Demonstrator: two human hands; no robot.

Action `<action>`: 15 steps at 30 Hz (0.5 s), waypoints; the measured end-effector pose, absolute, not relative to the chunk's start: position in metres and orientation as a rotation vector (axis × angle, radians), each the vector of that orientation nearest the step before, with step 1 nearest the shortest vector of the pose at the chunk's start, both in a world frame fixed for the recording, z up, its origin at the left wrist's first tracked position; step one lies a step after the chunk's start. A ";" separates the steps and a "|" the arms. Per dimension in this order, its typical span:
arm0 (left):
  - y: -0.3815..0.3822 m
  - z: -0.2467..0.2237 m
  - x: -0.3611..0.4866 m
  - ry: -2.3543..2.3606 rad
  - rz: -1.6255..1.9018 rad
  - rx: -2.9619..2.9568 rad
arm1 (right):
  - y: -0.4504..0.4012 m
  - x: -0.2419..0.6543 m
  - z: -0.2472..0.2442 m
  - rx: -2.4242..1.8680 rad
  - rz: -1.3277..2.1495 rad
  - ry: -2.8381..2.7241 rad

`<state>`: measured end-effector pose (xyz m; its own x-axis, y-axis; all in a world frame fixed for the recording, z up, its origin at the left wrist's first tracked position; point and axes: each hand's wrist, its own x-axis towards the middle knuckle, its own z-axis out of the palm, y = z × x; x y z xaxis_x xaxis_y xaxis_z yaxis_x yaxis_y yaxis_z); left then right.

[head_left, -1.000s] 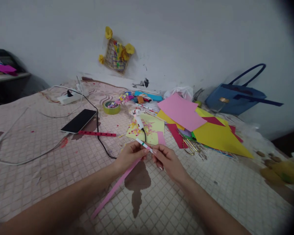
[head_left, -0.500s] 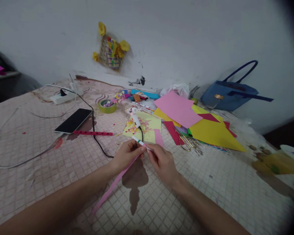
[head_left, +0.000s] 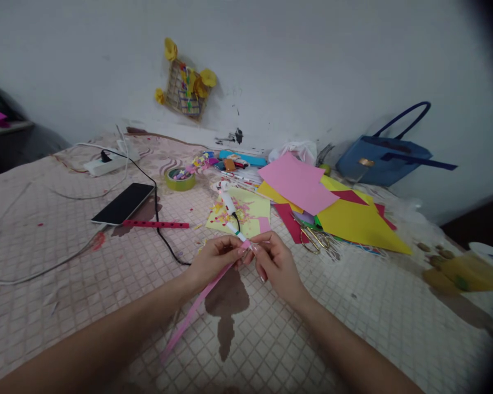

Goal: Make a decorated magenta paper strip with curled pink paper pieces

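Since the frame 0.5 s ago, the right hand (head_left: 280, 269) has rolled at the wrist: its back lay uppermost then, whereas its thumb now shows beside the bent fingers. With that roll, the white pen (head_left: 235, 230) has swung steeper, and its green-banded end has shifted up and slightly towards 1 o'clock. The pink paper strip (head_left: 197, 303) has moved too, its loose end now a little closer to 6 o'clock. The phone (head_left: 125, 203) and other things on the bench (head_left: 279, 350) have not noticeably stirred.

The left hand (head_left: 213, 261) has its grip clamped on the pen and strip together, thumb over the fingers. On the right, thumb and forefinger are pinched at the pen's lower end, touching or nearly touching the left fingertips. From there the pen points to 11 o'clock, while the strip trails to 7 o'clock. Pink shows on the barrel at the fingertips; whether it goes fully round, I cannot tell. My reading is that the turned wrist is a change of hold, with the 2 hands sharing control of the pen and the strip kept against it.

Around the hands, a white glue gun (head_left: 227, 201) lies at 11 o'clock on a pale yellow sheet (head_left: 259, 197), gold-handled scissors (head_left: 312, 239) sit just above 3 o'clock, and a large pink sheet (head_left: 293, 183) is at 1 o'clock.
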<state>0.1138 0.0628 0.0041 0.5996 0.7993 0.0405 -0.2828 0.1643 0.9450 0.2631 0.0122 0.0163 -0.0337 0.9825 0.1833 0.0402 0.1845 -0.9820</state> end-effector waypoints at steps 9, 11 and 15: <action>0.061 0.004 0.112 0.666 0.830 1.186 | 0.007 0.261 0.017 -1.220 0.710 -1.610; 0.061 0.004 0.112 0.678 0.832 1.203 | 0.006 0.261 0.018 -1.228 0.696 -1.615; 0.063 0.006 0.112 0.618 0.843 1.236 | 0.010 0.260 0.015 -1.151 1.024 -1.426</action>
<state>0.1124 0.0628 0.0060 0.5632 0.8256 0.0354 -0.2151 0.1051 0.9709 0.2601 0.0099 0.0152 -0.0521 0.9814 0.1847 0.1391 0.1902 -0.9718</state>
